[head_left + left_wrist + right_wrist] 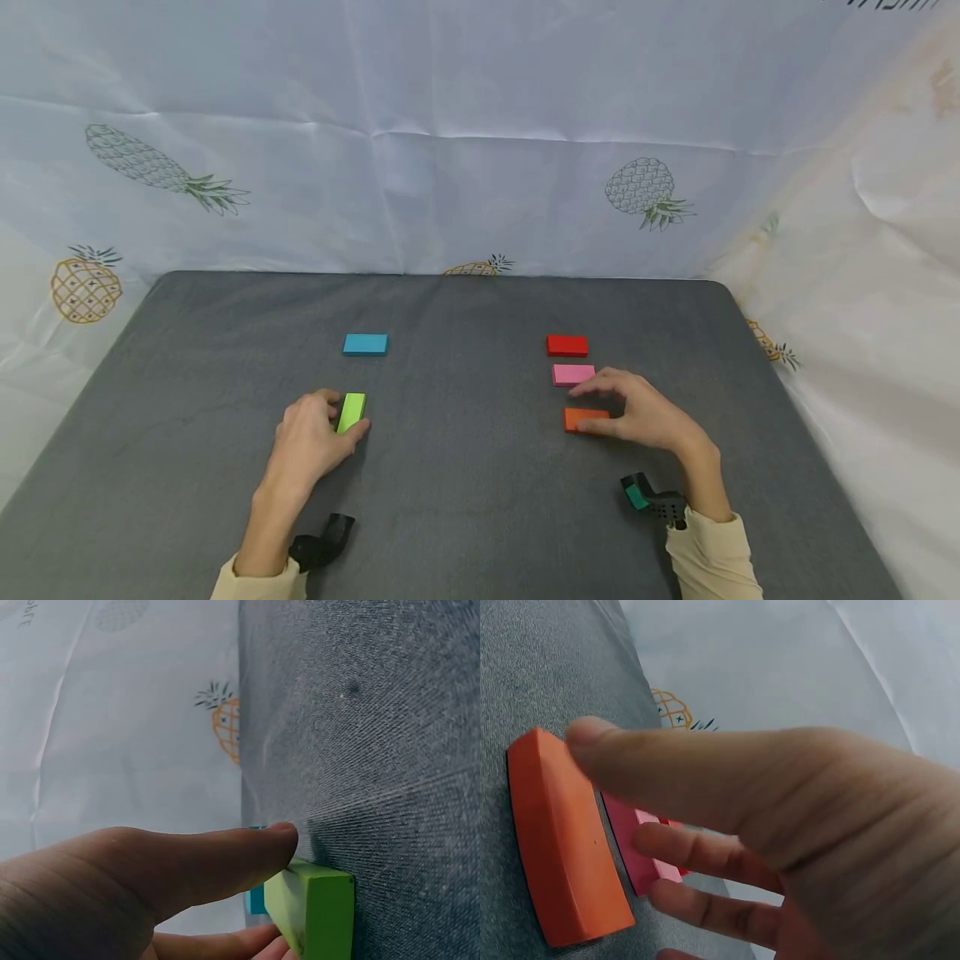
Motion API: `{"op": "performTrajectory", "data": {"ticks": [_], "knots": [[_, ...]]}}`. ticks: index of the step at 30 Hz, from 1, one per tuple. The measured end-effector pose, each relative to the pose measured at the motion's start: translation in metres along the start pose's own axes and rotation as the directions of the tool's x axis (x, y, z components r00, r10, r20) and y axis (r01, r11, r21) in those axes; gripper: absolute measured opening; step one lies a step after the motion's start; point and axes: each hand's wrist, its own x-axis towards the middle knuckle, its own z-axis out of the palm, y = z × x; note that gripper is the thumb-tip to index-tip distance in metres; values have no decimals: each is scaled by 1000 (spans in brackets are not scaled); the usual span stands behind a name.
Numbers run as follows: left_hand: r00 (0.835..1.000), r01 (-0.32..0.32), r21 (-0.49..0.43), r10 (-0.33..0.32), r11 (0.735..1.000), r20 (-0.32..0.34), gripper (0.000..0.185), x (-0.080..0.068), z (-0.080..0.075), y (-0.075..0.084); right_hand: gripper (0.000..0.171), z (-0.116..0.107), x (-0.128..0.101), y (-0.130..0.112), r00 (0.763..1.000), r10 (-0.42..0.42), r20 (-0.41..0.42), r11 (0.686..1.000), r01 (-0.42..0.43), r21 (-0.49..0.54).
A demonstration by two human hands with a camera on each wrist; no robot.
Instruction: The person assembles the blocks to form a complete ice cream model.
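Note:
A lime green block (352,412) lies on the grey table, with my left hand (309,440) around its near left side. The left thumb (225,855) stretches straight along one side of the green block (330,915), while the fingers stay beyond it; firm contact cannot be made out. My right hand (637,410) spreads over an orange block (576,418), its thumb across the front and its fingers reaching above toward a pink block (567,374). In the right wrist view, a wide gap separates the thumb from the fingers, and the orange block (570,840) lies flat.
A red block (567,345) lies behind the pink one. Farther left is a blue block (365,344). Black wrist mounts sit at both forearms, the right one (663,504) with a green patch. Pineapple-printed white cloth (480,192) hangs behind the table.

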Motion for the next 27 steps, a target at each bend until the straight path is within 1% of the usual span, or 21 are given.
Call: {"op": "performTrajectory", "data": {"ticks": [5,10,14,18,23,27], "knots": [[999,26,-4,-26,1000,31,59,0,-2,0,39,-1,-1,2,998,35,46,999,-35,6],[998,37,-9,-37,999,42,54,1,-2,1,37,-1,-1,1,995,58,75,998,-59,13],[999,36,-17,-36,999,35,51,0,0,1,35,0,-1,2,994,66,91,997,-69,31],[1000,28,-25,-28,999,12,50,0,1,3,34,0,-1,3,993,66,93,997,-68,21],[1000,15,-30,-15,999,1,49,-1,4,9,34,1,-1,3,993,78,90,997,-80,11],[1000,0,-48,0,999,9,48,-2,9,16,34,1,-1,2,991,94,94,995,-95,12]]}}
